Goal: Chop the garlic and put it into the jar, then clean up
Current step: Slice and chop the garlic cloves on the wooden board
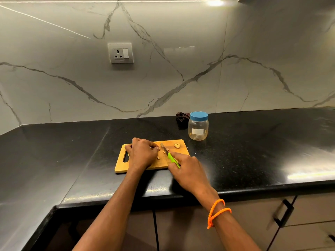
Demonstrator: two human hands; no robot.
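— Where do we stand on the cutting board (pixel 145 164)?
— Our left hand (pixel 142 153) pinches garlic (pixel 159 149) mid-board; our right hand (pixel 188 170) grips the green-handled knife (pixel 167 153), blade beside those fingers.
— And the edges?
— The board lies near the counter (pixel 262 151) front lip. The lidded jar (pixel 198 126) stands at two o'clock, apart; open counter at three and nine.

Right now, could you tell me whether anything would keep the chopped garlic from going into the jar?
Yes: the blue lid is on the jar, which stands off the board, behind its far right corner. The counter between them shows nothing else.
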